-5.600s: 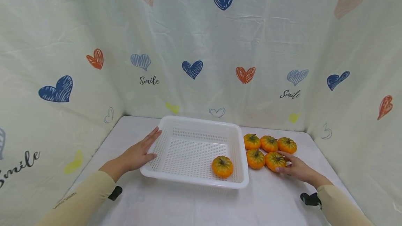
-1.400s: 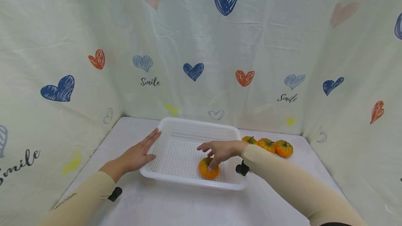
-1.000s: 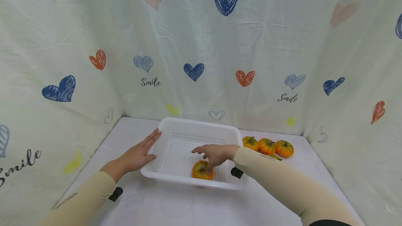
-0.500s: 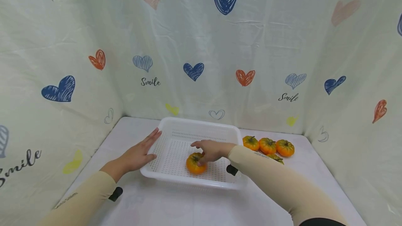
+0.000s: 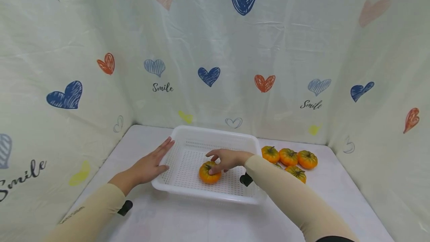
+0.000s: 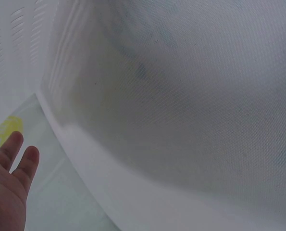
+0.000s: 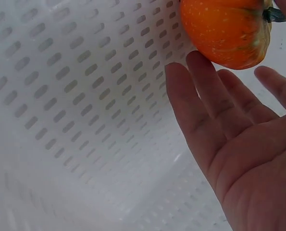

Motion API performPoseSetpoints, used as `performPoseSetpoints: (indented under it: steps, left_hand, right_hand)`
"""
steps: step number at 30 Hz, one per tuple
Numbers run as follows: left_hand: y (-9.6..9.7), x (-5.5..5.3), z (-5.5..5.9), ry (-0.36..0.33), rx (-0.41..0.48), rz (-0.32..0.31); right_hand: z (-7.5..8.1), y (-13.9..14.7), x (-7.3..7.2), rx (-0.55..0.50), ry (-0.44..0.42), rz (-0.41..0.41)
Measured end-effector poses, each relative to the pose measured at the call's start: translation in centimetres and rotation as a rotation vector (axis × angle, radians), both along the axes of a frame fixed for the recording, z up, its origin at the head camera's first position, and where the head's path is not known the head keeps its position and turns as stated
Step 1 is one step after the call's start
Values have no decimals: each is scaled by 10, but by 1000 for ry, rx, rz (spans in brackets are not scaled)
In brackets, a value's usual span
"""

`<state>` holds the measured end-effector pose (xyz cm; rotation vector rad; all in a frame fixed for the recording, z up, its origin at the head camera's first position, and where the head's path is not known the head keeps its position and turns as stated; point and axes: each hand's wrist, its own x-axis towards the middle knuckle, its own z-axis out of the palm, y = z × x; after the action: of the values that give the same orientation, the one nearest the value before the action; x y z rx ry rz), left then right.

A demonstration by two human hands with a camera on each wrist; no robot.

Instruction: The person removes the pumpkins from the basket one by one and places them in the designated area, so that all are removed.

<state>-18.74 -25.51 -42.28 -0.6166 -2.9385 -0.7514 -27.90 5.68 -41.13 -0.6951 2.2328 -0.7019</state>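
A white perforated plastic basket (image 5: 208, 196) stands on the table, with one small orange-and-green pumpkin (image 5: 205, 178) inside, stem up. Over that pumpkin is my right hand (image 5: 228, 160), its thumb at the top near the stem and its index finger stretched above. The right wrist view shows the right hand's fingers (image 7: 215, 103) spread and nearly straight, a fingertip at the underside of the pumpkin (image 7: 224, 31). My left hand (image 5: 146, 167) lies flat against the basket's left side, fingers straight along the rim; two of its fingers (image 6: 25, 168) show in the left wrist view.
Several more pumpkins (image 5: 288, 157) sit right of the basket in two rows; my right sleeve (image 5: 285, 189) partly covers the front ones. White cloth covers the table (image 5: 188, 223). A heart-printed curtain (image 5: 235, 47) encloses the back and sides.
My right hand has come from the pumpkins outside into the basket. The pumpkin inside has shifted left along the basket, and lately hardly moves. My left hand has stayed put.
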Motion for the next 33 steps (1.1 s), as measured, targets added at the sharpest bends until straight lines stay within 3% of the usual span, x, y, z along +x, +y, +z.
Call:
performPoseSetpoints:
  steps: [14, 33]
  left_hand:
    - [1, 1, 1, 4, 11, -15]
    - [1, 2, 3, -9, 2, 2]
  right_hand:
    - [-7, 6, -1, 11, 57, 134]
    - [-9, 4, -1, 25, 67, 107]
